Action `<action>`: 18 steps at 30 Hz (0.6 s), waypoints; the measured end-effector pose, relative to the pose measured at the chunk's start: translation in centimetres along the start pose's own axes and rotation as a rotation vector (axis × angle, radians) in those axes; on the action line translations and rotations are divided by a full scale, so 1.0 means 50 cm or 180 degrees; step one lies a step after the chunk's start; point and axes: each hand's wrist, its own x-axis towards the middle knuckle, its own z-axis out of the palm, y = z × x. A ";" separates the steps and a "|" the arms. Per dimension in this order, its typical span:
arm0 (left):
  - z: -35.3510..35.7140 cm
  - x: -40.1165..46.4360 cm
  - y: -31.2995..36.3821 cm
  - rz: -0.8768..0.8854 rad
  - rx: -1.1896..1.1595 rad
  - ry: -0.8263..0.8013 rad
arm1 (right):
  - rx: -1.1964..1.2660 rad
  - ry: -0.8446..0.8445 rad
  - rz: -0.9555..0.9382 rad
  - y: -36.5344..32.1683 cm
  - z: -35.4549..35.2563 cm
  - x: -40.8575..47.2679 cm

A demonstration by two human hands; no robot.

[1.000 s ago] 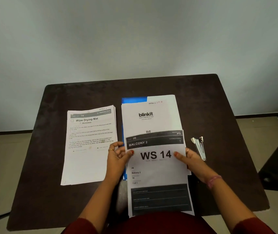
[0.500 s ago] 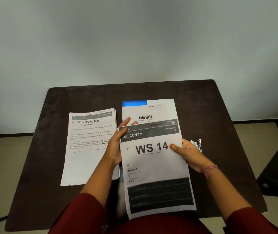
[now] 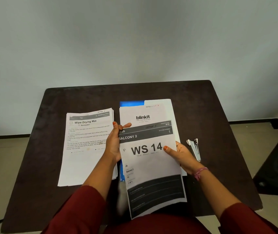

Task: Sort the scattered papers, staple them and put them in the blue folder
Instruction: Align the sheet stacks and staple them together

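Observation:
I hold a bundle of papers with "WS 14" on the top sheet [image 3: 150,166] above the table, near my body. My left hand [image 3: 115,142] grips its upper left edge, fingers curled over the top corner. My right hand [image 3: 179,153] pinches its right edge, thumb on the front. Under the bundle lies a "blinkit" paper stack [image 3: 141,114] on the blue folder [image 3: 131,103], of which only a strip shows. A "Wipe Drying Mat" paper stack [image 3: 87,146] lies to the left. The silver stapler [image 3: 194,149] rests on the table just right of my right hand.
The dark table [image 3: 211,112] stands against a pale wall, with its far edge close to it. Tiled floor shows on both sides, and a dark mat [image 3: 277,164] lies on the floor at the right.
My left hand slid up from the sheet's left side to its top left corner. The WS 14 bundle rose and moved slightly away from me, tilting a little; the right hand kept its hold.

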 end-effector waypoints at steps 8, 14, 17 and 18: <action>-0.024 0.004 -0.012 0.0053 0.1689 0.0066 | -0.0117 0.0199 -0.0121 -0.006 -0.017 0.014; -0.033 -0.006 -0.082 -0.0117 0.1885 0.0574 | -0.0250 0.0314 -0.0067 0.011 -0.019 0.017; -0.022 -0.006 -0.095 -0.0036 0.1806 0.0731 | -0.0565 0.0571 -0.0194 0.021 -0.024 0.018; -0.021 -0.005 -0.097 -0.0008 0.1825 0.0755 | -0.0645 0.0786 -0.0239 0.023 -0.032 0.018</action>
